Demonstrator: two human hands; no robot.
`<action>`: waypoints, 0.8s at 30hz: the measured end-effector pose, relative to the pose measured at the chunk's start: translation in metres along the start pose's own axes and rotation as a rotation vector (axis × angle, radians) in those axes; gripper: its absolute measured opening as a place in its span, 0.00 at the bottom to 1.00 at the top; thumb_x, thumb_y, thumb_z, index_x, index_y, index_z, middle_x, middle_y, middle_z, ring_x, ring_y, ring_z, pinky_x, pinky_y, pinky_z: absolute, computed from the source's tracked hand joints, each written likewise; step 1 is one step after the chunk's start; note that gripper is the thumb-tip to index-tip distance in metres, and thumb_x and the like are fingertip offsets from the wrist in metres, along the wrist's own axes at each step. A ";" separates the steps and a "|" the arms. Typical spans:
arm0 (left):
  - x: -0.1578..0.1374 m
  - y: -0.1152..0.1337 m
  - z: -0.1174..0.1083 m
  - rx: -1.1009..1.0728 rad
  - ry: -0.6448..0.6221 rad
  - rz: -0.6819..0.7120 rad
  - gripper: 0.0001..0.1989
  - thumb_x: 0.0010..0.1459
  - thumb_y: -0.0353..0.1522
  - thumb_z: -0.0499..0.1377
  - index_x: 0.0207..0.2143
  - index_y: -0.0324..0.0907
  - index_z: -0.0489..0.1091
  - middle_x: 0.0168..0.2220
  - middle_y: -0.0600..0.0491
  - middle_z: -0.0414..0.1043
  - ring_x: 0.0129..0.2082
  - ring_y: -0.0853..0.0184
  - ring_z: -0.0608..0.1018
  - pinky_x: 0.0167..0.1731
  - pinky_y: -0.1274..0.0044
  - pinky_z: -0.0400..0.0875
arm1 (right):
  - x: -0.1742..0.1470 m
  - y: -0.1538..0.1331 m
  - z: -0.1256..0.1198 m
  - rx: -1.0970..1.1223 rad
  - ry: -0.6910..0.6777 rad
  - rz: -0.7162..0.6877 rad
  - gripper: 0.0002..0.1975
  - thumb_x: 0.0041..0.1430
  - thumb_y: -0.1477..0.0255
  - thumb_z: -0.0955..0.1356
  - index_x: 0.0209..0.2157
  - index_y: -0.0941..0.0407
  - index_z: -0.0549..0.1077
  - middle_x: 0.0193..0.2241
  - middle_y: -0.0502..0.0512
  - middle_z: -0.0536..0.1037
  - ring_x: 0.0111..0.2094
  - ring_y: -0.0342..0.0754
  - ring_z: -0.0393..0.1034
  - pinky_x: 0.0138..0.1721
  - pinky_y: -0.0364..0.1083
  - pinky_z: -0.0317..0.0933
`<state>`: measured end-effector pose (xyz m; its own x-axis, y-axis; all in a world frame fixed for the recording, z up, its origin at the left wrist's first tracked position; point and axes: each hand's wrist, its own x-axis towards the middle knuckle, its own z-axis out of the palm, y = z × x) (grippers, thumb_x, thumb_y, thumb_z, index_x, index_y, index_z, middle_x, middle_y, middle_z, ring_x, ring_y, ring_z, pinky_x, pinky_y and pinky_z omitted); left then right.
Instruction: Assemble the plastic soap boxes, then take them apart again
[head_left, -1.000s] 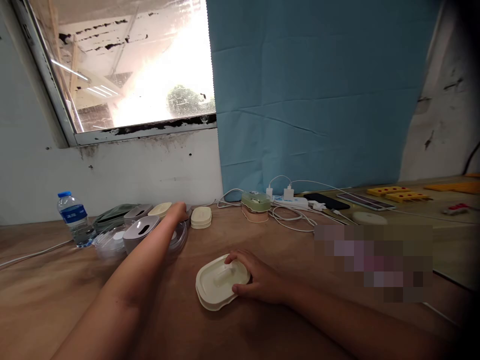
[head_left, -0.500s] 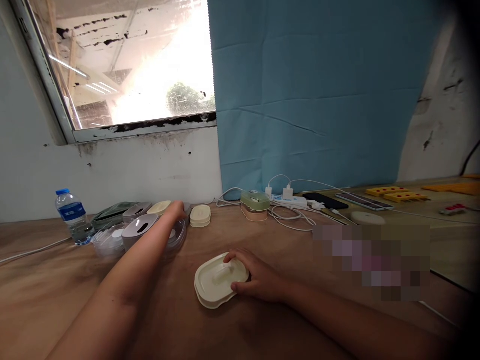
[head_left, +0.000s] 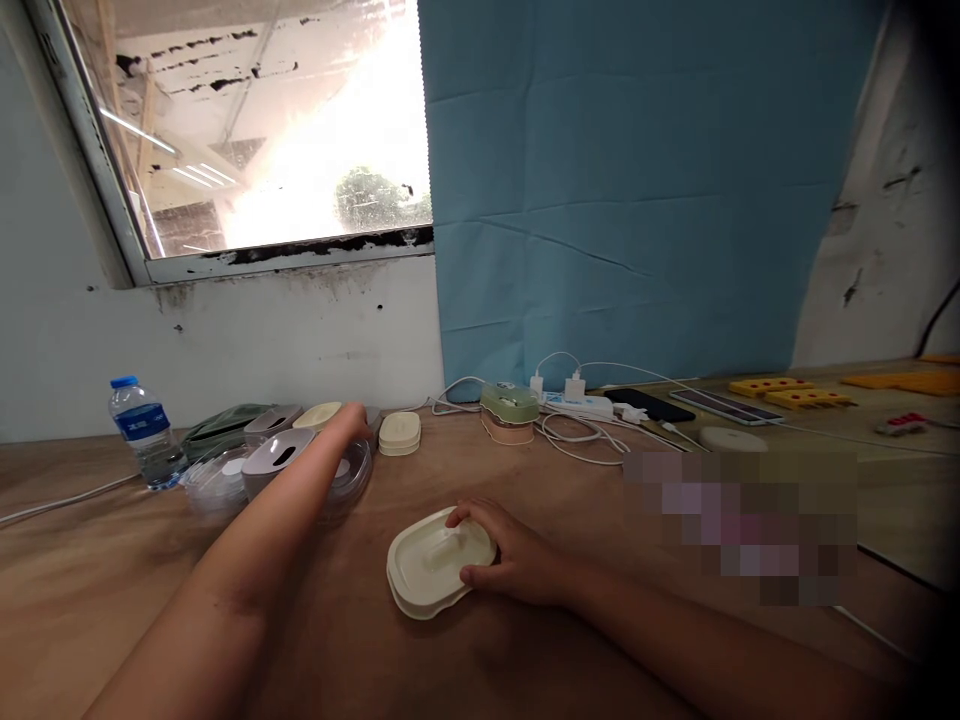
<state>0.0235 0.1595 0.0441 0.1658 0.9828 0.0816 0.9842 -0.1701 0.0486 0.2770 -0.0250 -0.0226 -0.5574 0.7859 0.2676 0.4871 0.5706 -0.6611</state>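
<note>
Dish [head_left: 429, 558] held; reach to eleven-o'clock containers [head_left: 262, 465] seems unfinished.
Fingers of your right hand [head_left: 514, 555] clamp the rim; left hand [head_left: 351, 424], can't tell.

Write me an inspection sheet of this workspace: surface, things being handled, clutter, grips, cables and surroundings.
Surface: brown tabletop, wood-look, with streaky marks.
Handled things: cream oval piece, recessed side up.
Clutter: water bottle upright at left; gray slotted container and clear containers grouped beside it; small cream container; green container; dark phone; yellow pieces at right.
Grips: left grip reaches in among the containers, fingertips hidden; right grip pinches one end of the cream oval piece.
Cables: white cables loop loosely near a power strip.
Surroundings: window and blue sheet behind; a pixelated patch hides part of the right side.
</note>
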 end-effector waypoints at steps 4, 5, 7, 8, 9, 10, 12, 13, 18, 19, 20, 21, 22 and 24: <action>-0.022 0.018 -0.013 -0.030 0.120 0.097 0.13 0.52 0.32 0.56 0.40 0.34 0.69 0.44 0.44 0.67 0.44 0.60 0.70 0.43 0.74 0.64 | -0.001 0.000 -0.006 -0.034 -0.042 -0.082 0.21 0.41 0.74 0.69 0.41 0.54 0.65 0.42 0.54 0.65 0.46 0.51 0.58 0.48 0.47 0.53; -0.033 0.025 -0.017 -0.045 0.153 0.143 0.14 0.53 0.32 0.54 0.41 0.34 0.68 0.46 0.44 0.66 0.46 0.60 0.69 0.45 0.76 0.62 | -0.001 0.001 -0.008 -0.049 -0.058 -0.122 0.21 0.41 0.76 0.68 0.41 0.54 0.66 0.42 0.54 0.65 0.46 0.51 0.58 0.48 0.47 0.52; -0.062 0.039 -0.022 -0.076 0.172 0.262 0.15 0.54 0.33 0.52 0.44 0.39 0.67 0.48 0.48 0.65 0.45 0.65 0.70 0.46 0.79 0.61 | -0.001 0.003 -0.013 -0.078 -0.082 -0.186 0.21 0.40 0.79 0.67 0.40 0.54 0.66 0.42 0.53 0.65 0.47 0.51 0.57 0.50 0.48 0.51; -0.080 0.046 -0.024 -0.087 0.150 0.329 0.14 0.53 0.33 0.53 0.43 0.42 0.68 0.46 0.52 0.67 0.43 0.68 0.71 0.44 0.82 0.62 | 0.000 0.005 -0.015 -0.091 -0.083 -0.203 0.21 0.39 0.80 0.66 0.40 0.54 0.67 0.42 0.53 0.65 0.47 0.51 0.57 0.50 0.48 0.51; -0.099 0.053 -0.024 -0.105 0.093 0.436 0.12 0.51 0.34 0.55 0.40 0.46 0.70 0.43 0.56 0.69 0.40 0.71 0.72 0.41 0.84 0.63 | 0.000 0.006 -0.016 -0.104 -0.076 -0.211 0.22 0.38 0.80 0.66 0.39 0.54 0.67 0.42 0.54 0.64 0.47 0.51 0.57 0.50 0.48 0.51; -0.118 0.058 -0.023 -0.146 -0.024 0.650 0.12 0.51 0.34 0.55 0.39 0.46 0.71 0.41 0.56 0.70 0.39 0.71 0.73 0.40 0.84 0.64 | 0.001 0.008 -0.017 -0.116 -0.063 -0.210 0.22 0.38 0.80 0.66 0.39 0.54 0.67 0.43 0.54 0.64 0.47 0.51 0.57 0.50 0.48 0.51; -0.151 0.065 -0.018 -0.140 -0.220 0.878 0.14 0.48 0.36 0.58 0.40 0.47 0.70 0.40 0.55 0.70 0.35 0.70 0.73 0.36 0.83 0.65 | 0.003 0.012 -0.016 -0.132 -0.021 -0.189 0.20 0.38 0.81 0.65 0.38 0.54 0.68 0.43 0.54 0.63 0.47 0.51 0.57 0.50 0.48 0.52; -0.165 0.067 -0.014 -0.104 -0.251 0.905 0.16 0.47 0.36 0.59 0.41 0.47 0.70 0.39 0.54 0.71 0.35 0.68 0.74 0.36 0.82 0.66 | 0.005 0.013 -0.015 -0.137 0.008 -0.173 0.19 0.40 0.80 0.65 0.38 0.54 0.68 0.43 0.54 0.63 0.47 0.50 0.58 0.50 0.48 0.52; -0.185 0.071 0.006 0.035 -0.265 0.803 0.13 0.50 0.34 0.55 0.41 0.44 0.69 0.37 0.50 0.71 0.34 0.64 0.74 0.33 0.78 0.67 | 0.009 0.020 -0.008 -0.159 0.169 -0.095 0.16 0.43 0.80 0.64 0.37 0.54 0.67 0.40 0.54 0.65 0.43 0.50 0.61 0.47 0.49 0.56; -0.182 0.073 0.008 0.037 -0.249 0.789 0.12 0.52 0.34 0.54 0.40 0.44 0.69 0.37 0.50 0.71 0.34 0.65 0.74 0.32 0.78 0.67 | 0.010 0.021 -0.008 -0.164 0.208 -0.083 0.16 0.42 0.80 0.64 0.37 0.54 0.67 0.39 0.54 0.66 0.43 0.50 0.61 0.46 0.49 0.56; -0.175 0.074 0.009 0.036 -0.222 0.776 0.12 0.52 0.34 0.54 0.40 0.44 0.69 0.37 0.50 0.71 0.34 0.65 0.74 0.33 0.78 0.67 | 0.010 0.022 -0.008 -0.166 0.253 -0.070 0.16 0.42 0.81 0.63 0.36 0.54 0.67 0.38 0.54 0.66 0.43 0.50 0.61 0.46 0.49 0.56; -0.167 0.076 0.009 0.035 -0.185 0.759 0.12 0.53 0.33 0.54 0.40 0.43 0.69 0.38 0.50 0.70 0.34 0.66 0.74 0.33 0.79 0.67 | 0.011 0.022 -0.008 -0.167 0.305 -0.059 0.15 0.42 0.81 0.63 0.35 0.54 0.67 0.38 0.54 0.66 0.43 0.50 0.61 0.46 0.49 0.56; -0.156 0.078 0.008 0.033 -0.140 0.732 0.11 0.52 0.32 0.54 0.39 0.43 0.70 0.39 0.50 0.70 0.34 0.66 0.74 0.34 0.79 0.67 | 0.012 0.022 -0.009 -0.168 0.358 -0.047 0.14 0.42 0.81 0.62 0.34 0.54 0.66 0.37 0.54 0.66 0.43 0.51 0.61 0.47 0.50 0.55; -0.130 0.080 0.006 0.027 -0.036 0.661 0.11 0.52 0.29 0.54 0.39 0.42 0.70 0.39 0.50 0.70 0.35 0.67 0.74 0.36 0.80 0.67 | 0.012 0.022 -0.010 -0.167 0.433 -0.024 0.13 0.42 0.82 0.62 0.32 0.54 0.65 0.36 0.54 0.66 0.42 0.51 0.60 0.47 0.50 0.54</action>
<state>0.0814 0.0186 0.0318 0.7367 0.6742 0.0524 0.6758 -0.7366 -0.0251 0.2877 -0.0002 -0.0266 -0.2550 0.7791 0.5727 0.5989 0.5923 -0.5390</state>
